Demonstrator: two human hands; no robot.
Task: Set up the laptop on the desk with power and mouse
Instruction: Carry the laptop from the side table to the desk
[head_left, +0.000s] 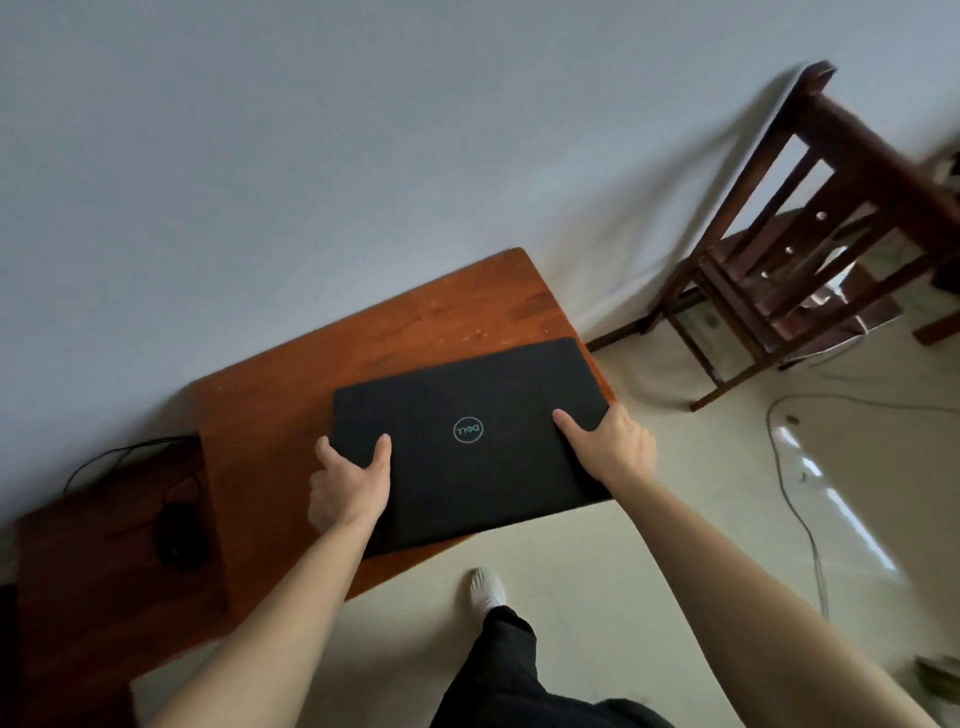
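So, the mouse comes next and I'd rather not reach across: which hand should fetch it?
Left hand, probably. The mouse lies on the darker surface left of the desk, on that hand's side. The right hand grips the laptop at its right edge, farther away.

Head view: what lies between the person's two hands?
The lid of the closed black rectangular laptop, with its round logo, spans the gap between left hand and right hand, in the head view.
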